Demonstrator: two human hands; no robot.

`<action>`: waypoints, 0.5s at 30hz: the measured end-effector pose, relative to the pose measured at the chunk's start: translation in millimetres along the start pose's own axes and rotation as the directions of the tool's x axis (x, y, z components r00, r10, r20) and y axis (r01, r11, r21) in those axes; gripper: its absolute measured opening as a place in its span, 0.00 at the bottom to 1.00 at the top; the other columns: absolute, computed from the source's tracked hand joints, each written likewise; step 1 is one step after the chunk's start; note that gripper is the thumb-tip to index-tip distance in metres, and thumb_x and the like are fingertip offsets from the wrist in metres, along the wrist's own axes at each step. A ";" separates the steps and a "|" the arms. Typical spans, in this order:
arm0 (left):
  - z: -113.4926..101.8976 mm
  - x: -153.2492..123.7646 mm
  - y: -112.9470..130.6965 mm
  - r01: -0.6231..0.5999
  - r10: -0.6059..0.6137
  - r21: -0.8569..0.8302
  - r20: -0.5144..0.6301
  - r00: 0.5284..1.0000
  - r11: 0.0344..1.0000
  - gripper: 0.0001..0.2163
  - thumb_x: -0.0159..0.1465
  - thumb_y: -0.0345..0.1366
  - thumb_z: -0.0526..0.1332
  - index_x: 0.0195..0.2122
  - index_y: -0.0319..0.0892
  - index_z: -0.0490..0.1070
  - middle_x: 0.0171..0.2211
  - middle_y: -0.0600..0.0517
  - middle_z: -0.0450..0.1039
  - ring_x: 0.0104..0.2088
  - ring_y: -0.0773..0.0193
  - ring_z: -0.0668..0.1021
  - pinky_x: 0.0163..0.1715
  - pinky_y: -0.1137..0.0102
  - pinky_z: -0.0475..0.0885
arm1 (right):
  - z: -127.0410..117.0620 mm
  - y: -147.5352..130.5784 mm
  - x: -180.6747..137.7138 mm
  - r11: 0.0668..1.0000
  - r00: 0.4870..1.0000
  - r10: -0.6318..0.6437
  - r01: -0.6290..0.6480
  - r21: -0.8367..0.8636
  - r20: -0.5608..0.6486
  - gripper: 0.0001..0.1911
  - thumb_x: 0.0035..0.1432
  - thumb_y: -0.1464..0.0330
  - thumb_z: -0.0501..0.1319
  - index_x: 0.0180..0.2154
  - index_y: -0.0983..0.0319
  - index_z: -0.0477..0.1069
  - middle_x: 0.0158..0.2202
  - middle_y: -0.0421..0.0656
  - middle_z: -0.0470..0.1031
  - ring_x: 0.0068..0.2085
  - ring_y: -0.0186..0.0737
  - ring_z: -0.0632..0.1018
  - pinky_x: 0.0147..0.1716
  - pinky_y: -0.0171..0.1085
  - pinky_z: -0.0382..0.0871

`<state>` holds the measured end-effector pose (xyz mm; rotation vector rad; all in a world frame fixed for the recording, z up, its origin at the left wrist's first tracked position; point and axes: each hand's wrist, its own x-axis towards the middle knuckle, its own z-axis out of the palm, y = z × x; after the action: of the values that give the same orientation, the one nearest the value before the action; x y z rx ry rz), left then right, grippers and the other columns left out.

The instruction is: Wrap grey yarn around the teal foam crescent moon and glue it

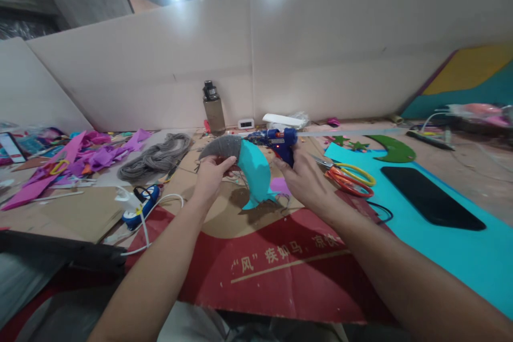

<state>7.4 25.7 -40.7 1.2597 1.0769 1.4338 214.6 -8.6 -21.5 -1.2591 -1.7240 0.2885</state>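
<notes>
My left hand (214, 173) pinches a curved craft piece (256, 171), grey and cord-wrapped at its left end and turquoise toward its forked lower tip. In my right hand (301, 175) is a blue hot glue gun (282, 143), its fingers wrapped round the handle and a small red light lit on its side. The nozzle points left, at the upper edge of the craft piece where grey meets turquoise. Whether it touches cannot be made out. Both hands are above a brown and red cardboard sheet (288, 272) with printed characters.
To the right lie scissors (352, 176), a turquoise sheet (433, 256), a black phone (433, 196) and a green crescent (395, 149). Leftward are grey cord (158, 157), a blue power strip (141, 208) and purple scraps (100, 159). A bottle (214, 109) stands behind.
</notes>
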 end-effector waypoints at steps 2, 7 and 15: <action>0.5 -0.6 0.9 -0.003 0.003 -0.005 0.008 1.000 1.000 0.13 0.49 0.40 0.69 0.32 0.38 0.74 0.24 0.50 0.75 0.23 0.66 0.75 0.20 0.74 0.65 | -0.2 0.1 0.1 1.000 1.000 -0.007 0.007 0.005 -0.011 0.22 0.59 0.64 0.54 0.54 0.66 0.63 0.50 0.56 0.71 0.52 0.54 0.71 0.51 0.52 0.64; 1.7 -3.2 5.0 0.013 -0.012 -0.008 0.025 1.000 1.000 0.12 0.49 0.39 0.69 0.30 0.38 0.73 0.24 0.51 0.74 0.22 0.68 0.74 0.20 0.74 0.64 | -4.1 2.9 6.8 0.989 0.999 0.023 -0.017 0.146 -0.042 0.15 0.58 0.64 0.55 0.47 0.62 0.66 0.48 0.51 0.72 0.49 0.49 0.73 0.48 0.49 0.67; 0.8 -1.7 9.1 0.111 -0.110 -0.210 0.016 0.994 0.971 0.13 0.46 0.37 0.70 0.29 0.37 0.70 0.22 0.54 0.72 0.21 0.71 0.74 0.20 0.77 0.64 | 18.8 54.0 32.0 0.836 0.864 0.391 -0.478 0.269 0.318 0.07 0.54 0.68 0.57 0.36 0.61 0.63 0.28 0.42 0.73 0.22 0.33 0.70 0.21 0.34 0.66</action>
<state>7.5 22.3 -32.0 1.0361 0.9493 1.4189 232.1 48.1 -49.2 -1.3860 -1.4801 1.0171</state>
